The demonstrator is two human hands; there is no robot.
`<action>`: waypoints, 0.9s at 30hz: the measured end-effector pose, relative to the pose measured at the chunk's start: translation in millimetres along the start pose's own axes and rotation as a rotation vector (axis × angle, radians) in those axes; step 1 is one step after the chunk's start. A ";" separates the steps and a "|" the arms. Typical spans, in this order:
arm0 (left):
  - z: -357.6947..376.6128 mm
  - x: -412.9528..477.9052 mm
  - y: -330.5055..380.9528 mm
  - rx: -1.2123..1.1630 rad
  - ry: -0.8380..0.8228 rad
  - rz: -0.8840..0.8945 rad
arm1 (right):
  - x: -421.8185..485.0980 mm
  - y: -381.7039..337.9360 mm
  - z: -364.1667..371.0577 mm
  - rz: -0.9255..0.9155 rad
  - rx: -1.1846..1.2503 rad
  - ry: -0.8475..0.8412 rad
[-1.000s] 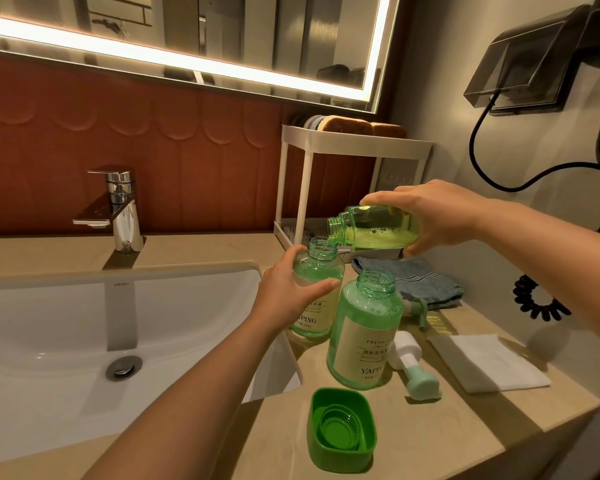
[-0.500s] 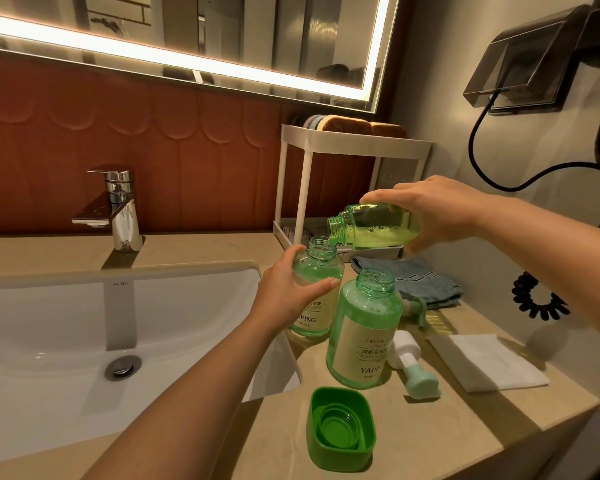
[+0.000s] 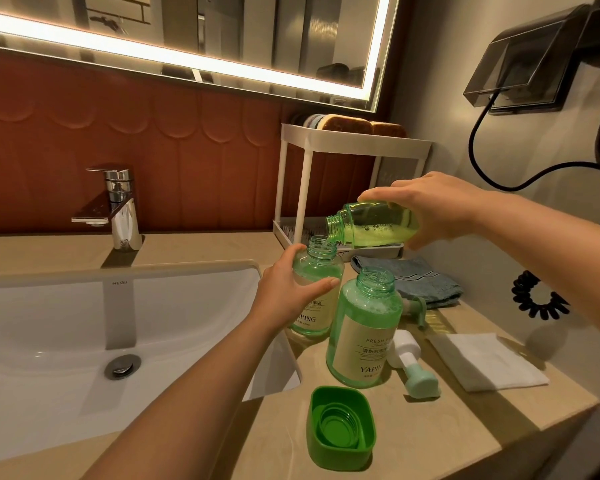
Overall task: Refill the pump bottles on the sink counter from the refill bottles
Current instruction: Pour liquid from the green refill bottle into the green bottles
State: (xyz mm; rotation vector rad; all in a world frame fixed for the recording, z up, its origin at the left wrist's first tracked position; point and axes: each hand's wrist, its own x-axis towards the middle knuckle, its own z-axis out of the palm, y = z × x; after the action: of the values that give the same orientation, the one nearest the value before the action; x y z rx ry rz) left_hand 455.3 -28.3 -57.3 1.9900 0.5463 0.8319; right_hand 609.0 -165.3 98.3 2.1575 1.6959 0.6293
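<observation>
Little has altered over the last second. The left hand (image 3: 284, 292) still grips the small pump bottle (image 3: 314, 315), upright on the bench (image 3: 465, 427) well back from its front edge. The refill bottle (image 3: 371, 225) remains tipped near level, mouth over the neck. Pouring is judged ongoing. The right hand (image 3: 433, 206) clasps its base from above.

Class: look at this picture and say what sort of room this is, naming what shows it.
Most likely a bathroom: a white sink with a chrome tap, a lit mirror above, and a towel on the counter.
</observation>
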 end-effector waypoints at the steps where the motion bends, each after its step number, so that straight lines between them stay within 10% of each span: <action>1: 0.2 0.1 -0.3 0.001 0.000 0.000 | 0.4 0.4 0.0 0.000 -0.003 0.002; 27: 1.5 0.6 -2.4 -0.013 0.004 0.003 | 13.7 -2.7 -19.7 -0.098 -0.195 0.020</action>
State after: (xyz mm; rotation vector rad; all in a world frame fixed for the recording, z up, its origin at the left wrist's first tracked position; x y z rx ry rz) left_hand 456.7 -27.5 -59.7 1.9780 0.5393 0.8398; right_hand 599.2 -151.7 115.6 1.9284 1.6643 0.7575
